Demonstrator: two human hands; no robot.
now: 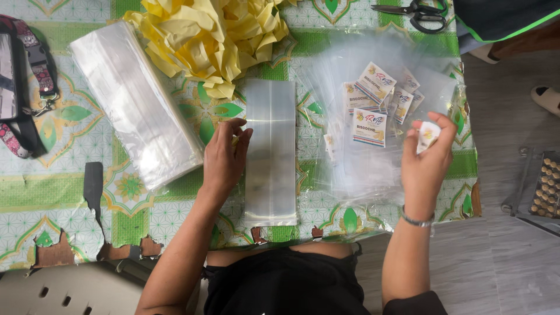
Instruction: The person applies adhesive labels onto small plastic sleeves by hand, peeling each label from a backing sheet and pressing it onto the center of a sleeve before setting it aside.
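Observation:
My left hand [226, 156] rests on the left edge of a long clear plastic bag [270, 153] lying flat on the table, fingers pressing it down. My right hand [429, 157] is raised above the table's right side and pinches a small white printed label [429, 135] between thumb and fingers. A spread of clear bags with several printed labels [370, 125] on them lies just left of that hand.
A thick stack of clear bags [137, 102] lies at the left. Yellow paper pieces [213, 35] are heaped at the back. Black scissors [421, 13] sit at the far right corner, a patterned strap [32, 64] at the far left. The green patterned tablecloth [64, 192] is torn along the near edge.

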